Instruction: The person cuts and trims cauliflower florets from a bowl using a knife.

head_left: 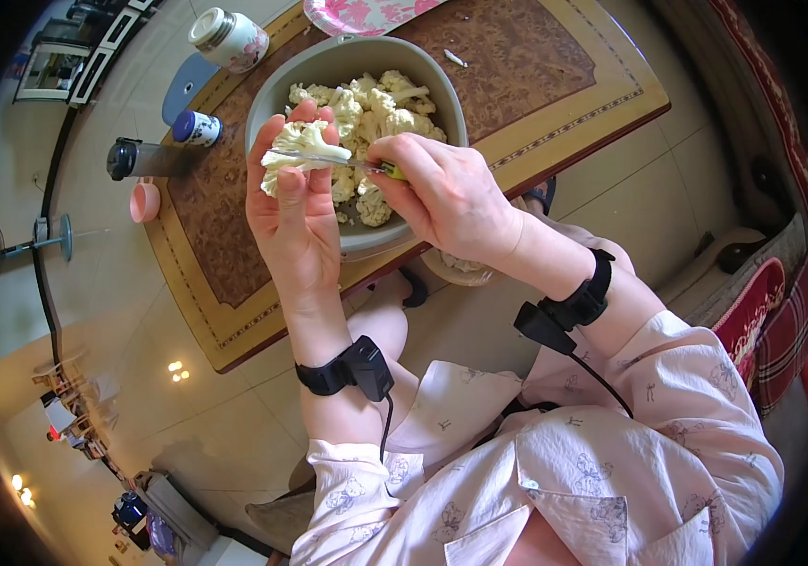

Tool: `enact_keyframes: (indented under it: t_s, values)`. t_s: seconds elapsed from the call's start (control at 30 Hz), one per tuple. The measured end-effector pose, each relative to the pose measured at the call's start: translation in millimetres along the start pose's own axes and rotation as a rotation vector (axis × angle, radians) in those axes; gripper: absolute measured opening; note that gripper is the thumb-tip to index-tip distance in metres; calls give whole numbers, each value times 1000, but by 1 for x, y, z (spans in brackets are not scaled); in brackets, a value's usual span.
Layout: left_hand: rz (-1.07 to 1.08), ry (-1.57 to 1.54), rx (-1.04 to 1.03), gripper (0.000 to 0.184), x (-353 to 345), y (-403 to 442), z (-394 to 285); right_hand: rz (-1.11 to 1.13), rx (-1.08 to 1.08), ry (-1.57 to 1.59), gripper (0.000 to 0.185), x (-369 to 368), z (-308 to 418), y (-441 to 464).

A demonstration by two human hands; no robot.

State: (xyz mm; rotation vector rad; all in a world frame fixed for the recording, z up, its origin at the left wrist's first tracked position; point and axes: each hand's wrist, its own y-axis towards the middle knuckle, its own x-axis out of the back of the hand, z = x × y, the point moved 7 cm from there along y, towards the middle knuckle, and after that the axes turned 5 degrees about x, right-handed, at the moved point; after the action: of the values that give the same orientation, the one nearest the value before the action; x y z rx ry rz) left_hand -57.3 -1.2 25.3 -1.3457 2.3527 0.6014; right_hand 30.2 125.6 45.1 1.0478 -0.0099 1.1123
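My left hand (292, 222) holds a cauliflower floret (302, 141) between its thumb and fingers, above the left side of a grey basin (456, 118). In my right hand (446, 189) is a small knife (328, 158) with a green handle, its blade lying against the floret. The fingers of my right hand are wrapped round the handle and hide part of it. Several cut cauliflower pieces (366, 113) lie in the basin below both hands.
The basin stands on a wooden table (517, 71). Left of it are a white flask (229, 40), a blue-lidded jar (196, 127), a clear bottle (149, 158) and a pink cup (144, 202). A pink patterned tray (366, 17) lies behind. Below the table edge is a bowl (458, 268).
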Motion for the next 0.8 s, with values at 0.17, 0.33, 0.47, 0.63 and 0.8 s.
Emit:
enact_keyframes:
  t_s: [0.17, 0.33, 0.47, 0.63, 0.8]
  values:
    - [-23, 15, -17, 51, 2, 0, 0, 2, -21, 11, 19, -2, -2, -1]
    - [29, 17, -7, 46, -6, -1, 0, 31, -57, 44, 18, -5, -4, -1]
    - [40, 3, -6, 44, -8, -2, 0, 43, -68, 82, 15, -7, -5, -2]
    - [52, -13, -14, 44, -8, -3, -1, 25, -33, 85, 18, -8, -2, -1]
    - [96, 17, -60, 46, -9, -3, -5, 39, -29, 107, 18, -9, -1, -1]
